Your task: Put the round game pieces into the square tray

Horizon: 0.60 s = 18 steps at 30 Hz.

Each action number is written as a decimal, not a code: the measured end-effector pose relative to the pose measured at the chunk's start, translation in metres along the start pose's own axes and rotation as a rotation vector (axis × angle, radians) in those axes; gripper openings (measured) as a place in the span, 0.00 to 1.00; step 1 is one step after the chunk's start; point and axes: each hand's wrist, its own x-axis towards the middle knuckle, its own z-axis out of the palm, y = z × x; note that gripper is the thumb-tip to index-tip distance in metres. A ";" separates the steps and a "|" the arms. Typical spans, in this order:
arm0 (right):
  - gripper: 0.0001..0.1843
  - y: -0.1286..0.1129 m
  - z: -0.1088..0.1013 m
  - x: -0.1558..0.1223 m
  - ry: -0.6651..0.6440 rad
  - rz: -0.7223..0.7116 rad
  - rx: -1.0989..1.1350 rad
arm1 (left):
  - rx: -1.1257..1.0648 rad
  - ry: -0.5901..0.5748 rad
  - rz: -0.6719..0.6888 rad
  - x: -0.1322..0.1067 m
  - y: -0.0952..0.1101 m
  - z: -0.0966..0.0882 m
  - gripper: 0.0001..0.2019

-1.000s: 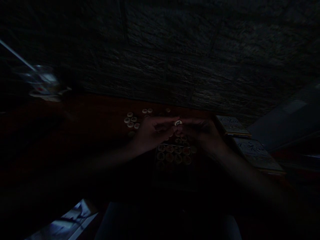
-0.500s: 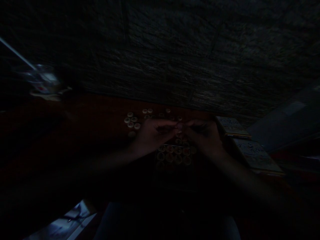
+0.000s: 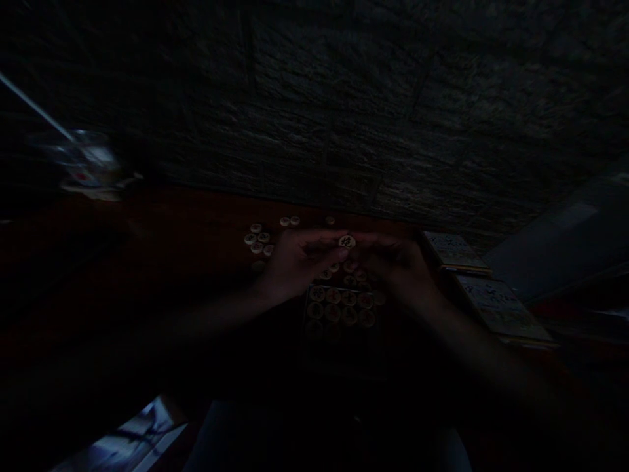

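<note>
In the head view, in very dim light, holding up one round piece (image 3: pixel 346 242) between the left hand (image 3: pixel 299 259) and the right hand (image 3: pixel 400 262), above the surface (image 3: pixel 196 213), towards its far edge. Grasping it by the rim from both sides, with forefingers along the top and thumbs low; face tilted towards the camera, showing a dark character. Cannot tell the set of the right hand's lower fingers in the shadow.

Nearer, between the wrists, several loose pieces (image 3: pixel 361 275), partly hidden by the hands. Nearer again, a dark tray (image 3: pixel 344 360), filled at its far end with two rows of four discs (image 3: pixel 349 316), then two very dim ones towards its left edge. Just outside its far right corner, a dim disc (image 3: pixel 380 298). To the left of the left hand, a cluster of five (image 3: pixel 264 237), with a plainer disc (image 3: pixel 258 266) nearer. Close to the far edge of the surface, a pair (image 3: pixel 295 221) and, farther right, a single one (image 3: pixel 330 221).

Along the right edge, two flat boxes or books (image 3: pixel 498 305), cannot tell which, with dark writing on pale tops. Towards the left end of the far edge, a clear cup (image 3: pixel 95 154) with a straw (image 3: pixel 37 108) leaning out leftwards. Behind, a rough stone wall (image 3: pixel 334 118).
</note>
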 end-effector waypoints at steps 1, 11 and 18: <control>0.16 0.000 0.000 0.000 0.000 -0.014 -0.010 | 0.006 -0.003 0.001 0.000 0.000 0.000 0.15; 0.15 0.002 0.000 -0.001 -0.008 -0.221 -0.146 | 0.084 -0.030 -0.049 -0.003 0.004 0.001 0.15; 0.12 0.001 -0.003 -0.007 -0.026 -0.327 -0.392 | 0.031 -0.091 -0.092 -0.001 0.008 0.002 0.12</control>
